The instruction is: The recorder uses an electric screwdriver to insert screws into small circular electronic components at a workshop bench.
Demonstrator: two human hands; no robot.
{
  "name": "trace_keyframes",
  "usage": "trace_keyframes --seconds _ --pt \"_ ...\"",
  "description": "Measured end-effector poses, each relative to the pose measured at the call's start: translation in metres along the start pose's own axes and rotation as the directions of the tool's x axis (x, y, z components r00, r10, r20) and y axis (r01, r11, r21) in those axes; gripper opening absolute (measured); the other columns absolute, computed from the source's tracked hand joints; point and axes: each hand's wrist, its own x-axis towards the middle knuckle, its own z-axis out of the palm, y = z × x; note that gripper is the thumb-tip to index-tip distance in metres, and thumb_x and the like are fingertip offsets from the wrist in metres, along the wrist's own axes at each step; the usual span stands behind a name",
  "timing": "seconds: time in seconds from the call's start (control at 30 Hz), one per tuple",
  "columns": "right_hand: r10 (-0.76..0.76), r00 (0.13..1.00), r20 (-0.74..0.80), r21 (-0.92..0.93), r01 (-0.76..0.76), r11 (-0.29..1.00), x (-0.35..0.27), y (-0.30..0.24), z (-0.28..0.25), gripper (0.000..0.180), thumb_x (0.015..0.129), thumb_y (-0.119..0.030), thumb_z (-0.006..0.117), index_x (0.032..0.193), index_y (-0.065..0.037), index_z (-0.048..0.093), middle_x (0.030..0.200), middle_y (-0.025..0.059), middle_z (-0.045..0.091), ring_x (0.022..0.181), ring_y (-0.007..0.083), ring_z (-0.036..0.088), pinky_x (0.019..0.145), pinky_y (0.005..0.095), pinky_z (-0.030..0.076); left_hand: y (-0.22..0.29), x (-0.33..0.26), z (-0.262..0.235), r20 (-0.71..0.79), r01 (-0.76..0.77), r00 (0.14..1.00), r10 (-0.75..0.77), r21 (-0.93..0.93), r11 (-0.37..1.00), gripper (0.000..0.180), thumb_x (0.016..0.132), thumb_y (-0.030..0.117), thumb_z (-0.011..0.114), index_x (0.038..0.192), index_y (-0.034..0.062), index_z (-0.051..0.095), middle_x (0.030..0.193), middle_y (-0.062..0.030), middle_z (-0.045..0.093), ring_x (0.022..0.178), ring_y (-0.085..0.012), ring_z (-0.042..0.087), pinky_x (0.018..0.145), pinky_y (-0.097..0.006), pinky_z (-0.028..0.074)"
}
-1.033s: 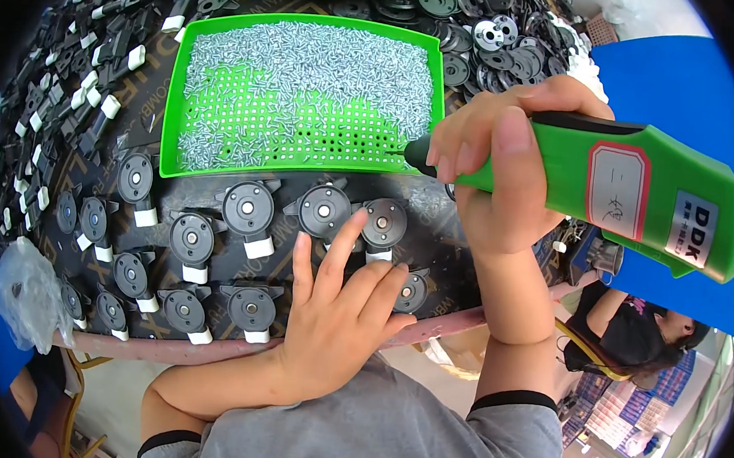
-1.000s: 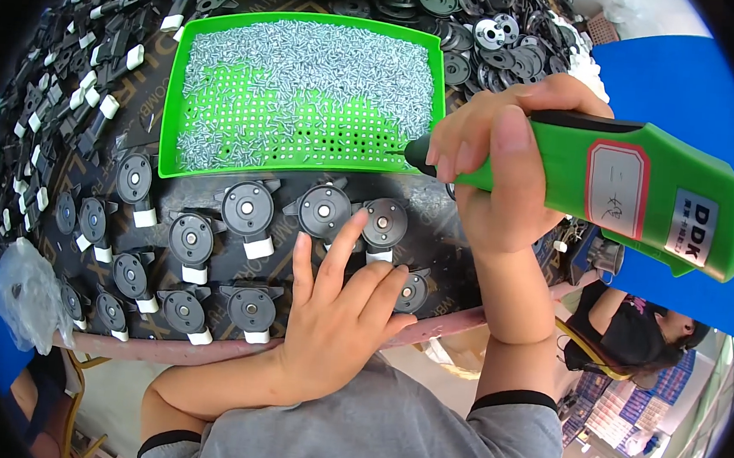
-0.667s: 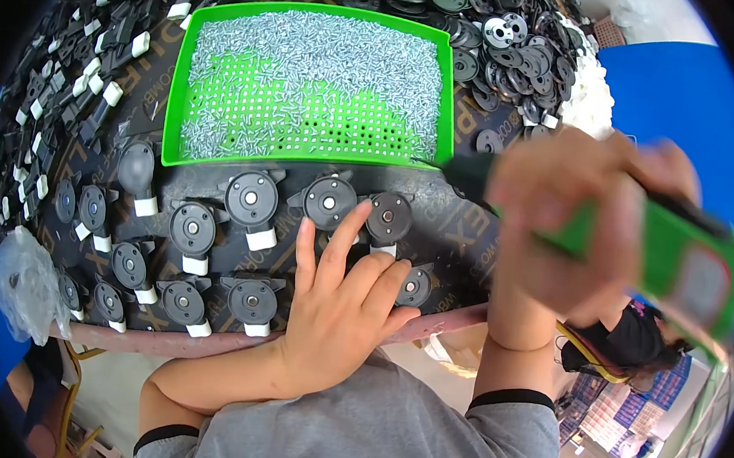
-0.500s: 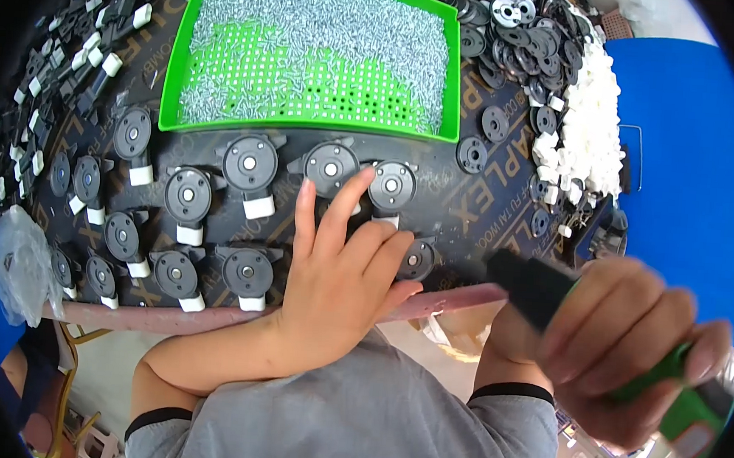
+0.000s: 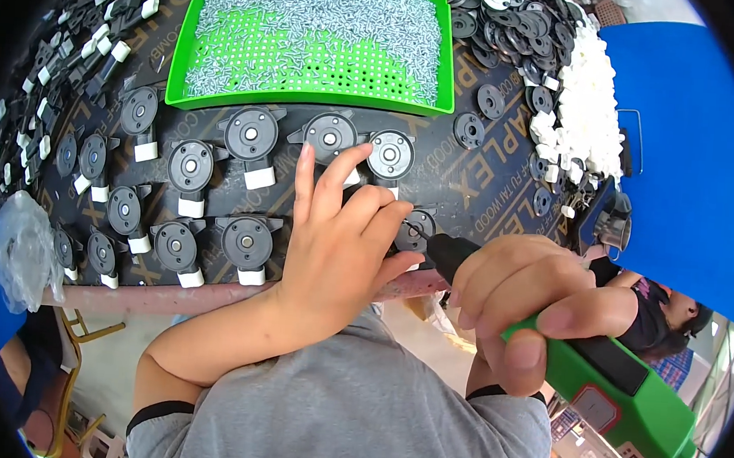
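My left hand (image 5: 339, 231) lies flat on the dark work board, fingers spread over a black round part with a white clip; it grips nothing that I can see. My right hand (image 5: 524, 299) is closed around a green electric screwdriver (image 5: 619, 396), whose black tip (image 5: 442, 250) points at a round black part (image 5: 420, 224) just right of my left fingers. More black round parts (image 5: 251, 134) with white clips sit in rows to the left. A green perforated tray (image 5: 312, 38) holds many small silver screws at the far side.
Loose black discs (image 5: 519, 6) and a heap of white clips (image 5: 588, 108) lie at the far right. Small black and white pieces (image 5: 64, 55) cover the far left. A clear plastic bag (image 5: 21, 252) hangs at the board's left edge. Another person (image 5: 659, 305) is below on the right.
My right hand has brought the screwdriver from beside the green tray down and toward me, to the board's near edge by my left fingers. My left hand stayed pressed on the parts.
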Motion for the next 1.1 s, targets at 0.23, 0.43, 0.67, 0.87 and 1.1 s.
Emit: trace_keyframes --seconds 0.23,0.43,0.67,0.87,1.1 --pt "0.002 0.991 0.136 0.076 -0.013 0.997 0.004 0.007 -0.001 0.029 0.093 -0.01 0.068 0.104 -0.008 0.04 0.067 0.0076 0.057 0.049 0.0196 0.056 0.046 0.0342 0.05 0.0 0.001 0.002 -0.014 -0.01 1.0 0.01 -0.017 1.0 0.047 0.067 0.026 0.083 0.105 0.0032 0.067 0.105 -0.0084 0.057 0.129 -0.0361 0.045 0.113 -0.067 0.022" --pt "0.087 0.995 0.041 -0.043 -0.085 0.995 0.014 -0.001 -0.003 0.027 0.094 -0.011 0.068 0.104 -0.007 0.043 0.065 0.007 0.057 0.05 0.0182 0.056 0.046 0.0341 0.049 0.002 -0.003 0.006 -0.004 0.002 1.0 -0.002 -0.024 1.0 0.05 0.069 0.031 0.08 0.107 0.002 0.065 0.108 -0.0099 0.055 0.128 -0.0346 0.043 0.113 -0.062 0.026" --pt "-0.088 0.913 -0.397 0.042 0.114 0.993 0.062 0.032 -0.003 0.023 0.1 -0.021 0.043 0.117 -0.006 0.047 0.067 0.0061 0.047 0.052 0.018 0.047 0.048 0.0355 0.043 0.001 -0.008 0.008 0.011 0.004 1.0 -0.004 0.004 1.0 0.05 0.075 0.036 0.079 0.114 0.0075 0.066 0.114 -0.0068 0.055 0.128 -0.0359 0.042 0.11 -0.064 0.025" --pt "-0.05 0.961 -0.272 0.068 0.071 0.995 0.081 0.095 -0.012 0.02 0.095 -0.008 0.048 0.114 -0.006 0.043 0.064 0.0083 0.05 0.05 0.0185 0.048 0.046 0.0346 0.045 0.002 -0.006 0.005 0.016 0.053 0.998 -0.053 -0.016 0.998 0.053 0.074 0.037 0.08 0.116 0.0078 0.066 0.115 -0.009 0.051 0.128 -0.0362 0.041 0.111 -0.064 0.024" --pt "-0.011 0.949 -0.314 0.013 0.016 1.0 0.08 0.094 -0.006 0.02 0.094 -0.006 0.048 0.114 -0.006 0.043 0.061 0.0084 0.049 0.046 0.0184 0.046 0.046 0.0341 0.045 0.002 -0.008 0.003 0.046 0.059 0.997 -0.059 0.01 0.998 0.052 0.075 0.037 0.08 0.116 0.0084 0.065 0.115 -0.0091 0.051 0.128 -0.0361 0.041 0.11 -0.065 0.024"
